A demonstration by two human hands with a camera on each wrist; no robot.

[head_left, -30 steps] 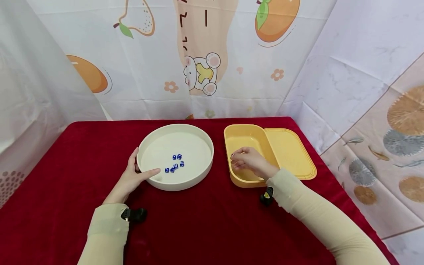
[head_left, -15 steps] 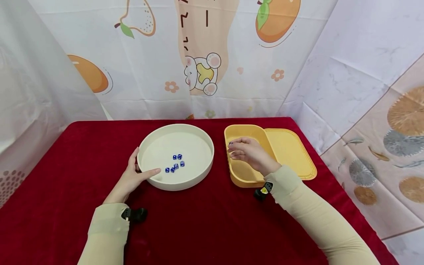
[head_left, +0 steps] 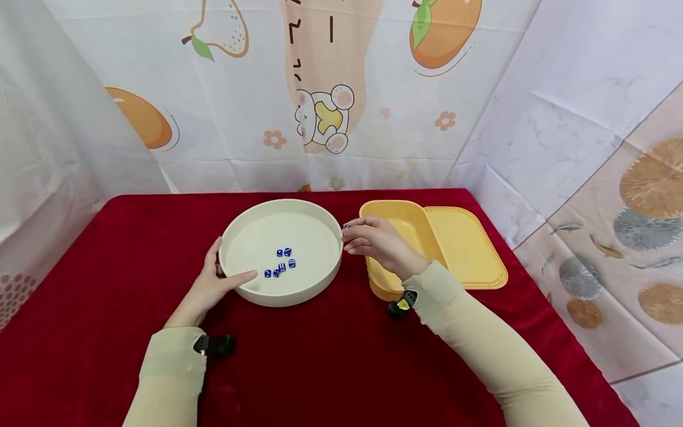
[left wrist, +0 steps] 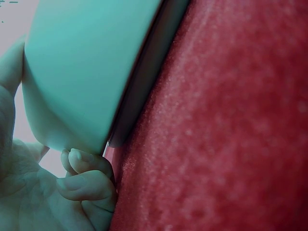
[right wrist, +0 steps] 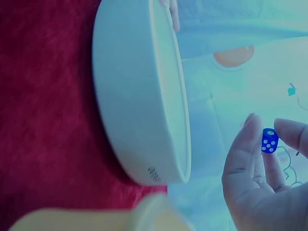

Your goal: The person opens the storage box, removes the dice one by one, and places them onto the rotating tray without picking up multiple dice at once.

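Note:
A round white tray (head_left: 315,237) stands on the red cloth, with several blue dice (head_left: 282,267) lying in its front half. My left hand (head_left: 210,284) grips the tray's left rim, thumb over the edge and fingers against the outer wall, as the left wrist view also shows. Between thumb and fingertips my right hand (head_left: 379,243) pinches one blue die (right wrist: 269,141) with white dots. That hand is raised beside the tray's right rim, over the gap between the tray and a yellow box (head_left: 395,209), and hides part of the box.
A yellow lid (head_left: 466,249) lies flat to the right of the box, against its side. The red cloth (head_left: 299,362) covers the table. Printed white curtains (head_left: 229,118) hang behind and at the sides.
My right hand has risen out of the yellow box and moved left to the tray's right rim, carrying the die. The left hand, tray and dice in it stay put.

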